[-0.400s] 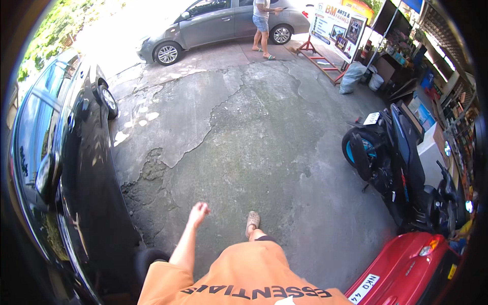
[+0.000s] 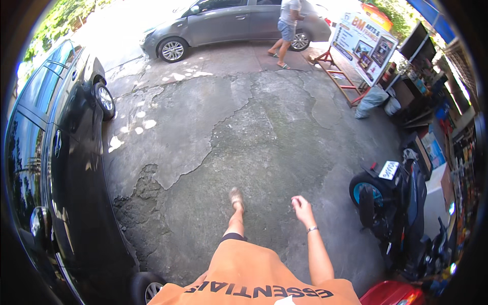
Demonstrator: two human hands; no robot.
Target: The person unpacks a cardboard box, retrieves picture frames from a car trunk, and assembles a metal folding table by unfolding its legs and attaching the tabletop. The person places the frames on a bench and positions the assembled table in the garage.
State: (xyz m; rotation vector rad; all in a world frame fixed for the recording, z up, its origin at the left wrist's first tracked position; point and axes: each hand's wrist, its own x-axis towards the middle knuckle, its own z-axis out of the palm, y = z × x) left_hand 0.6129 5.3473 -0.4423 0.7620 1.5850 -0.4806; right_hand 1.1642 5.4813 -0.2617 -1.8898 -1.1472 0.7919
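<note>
My right hand [image 2: 303, 209] swings forward over the concrete ground [image 2: 254, 152], its fingers loosely curled in, with no object visible in it. A thin bracelet [image 2: 312, 230] circles that wrist. My left hand is out of sight; only a bit of the left arm [image 2: 201, 278] shows beside my orange shirt [image 2: 249, 264]. One foot in a light clog [image 2: 236, 197] is stepped out ahead of me.
A black car [image 2: 81, 178] stands along my left. On the right are a parked motorcycle [image 2: 401, 203] and a red vehicle [image 2: 391, 295]. Ahead, a person [image 2: 287, 30] walks by a grey car [image 2: 218, 28], near a sign board [image 2: 363, 46]. Broken concrete [image 2: 147, 188] lies left.
My left hand has swung back out of view and my right hand has come forward. The other foot leads. The motorcycle and red vehicle sit lower in view; the person has shifted right.
</note>
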